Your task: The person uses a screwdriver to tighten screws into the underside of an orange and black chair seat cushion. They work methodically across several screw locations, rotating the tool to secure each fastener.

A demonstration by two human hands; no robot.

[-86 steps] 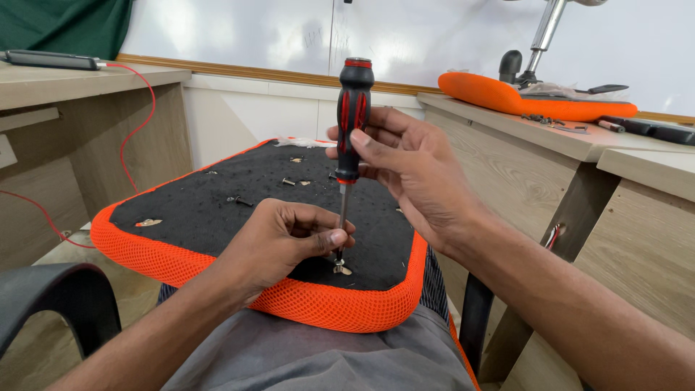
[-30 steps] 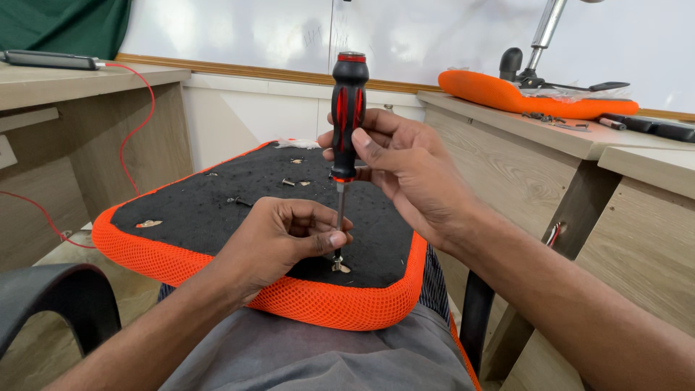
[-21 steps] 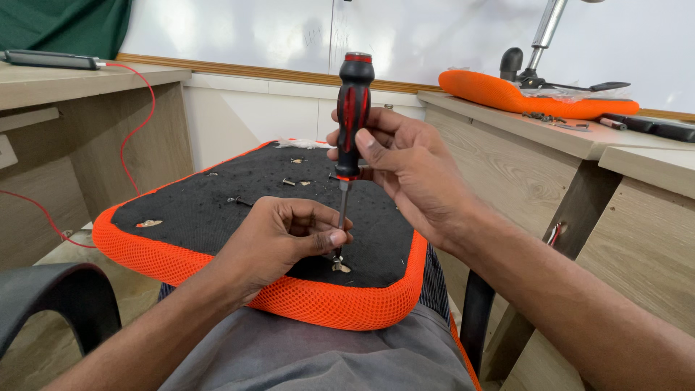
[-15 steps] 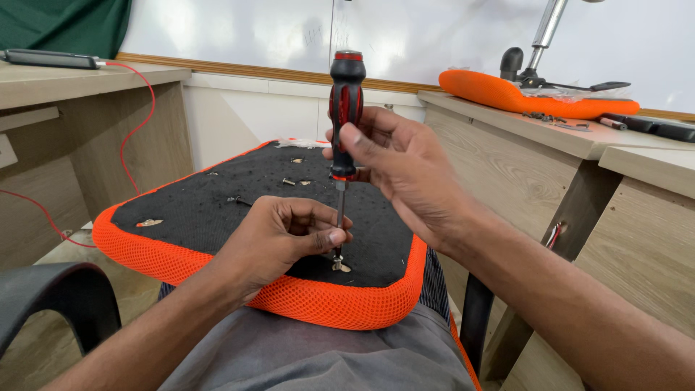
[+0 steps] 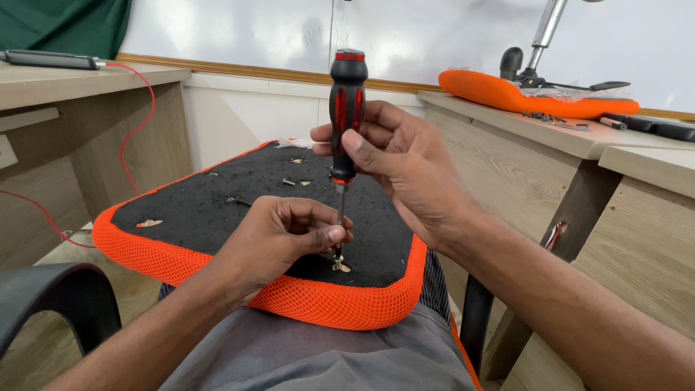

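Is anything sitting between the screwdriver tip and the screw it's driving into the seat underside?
Nothing visible does. The screwdriver, held upright by the right hand, meets the screw directly; the left hand pinches the shaft beside it, not under the tip.

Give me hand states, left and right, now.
Left hand: closed, fingertips pinching the screwdriver shaft just above the screw.
Right hand: closed around the screwdriver's red-and-black handle, upright.

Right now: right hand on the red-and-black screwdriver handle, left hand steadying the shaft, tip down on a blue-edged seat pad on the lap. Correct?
Not quite: the seat pad has an orange mesh edge, not blue. The head view shows it. The rest holds: right hand grips the red-and-black screwdriver handle, left hand steadies the shaft, tip down on the pad on the lap.
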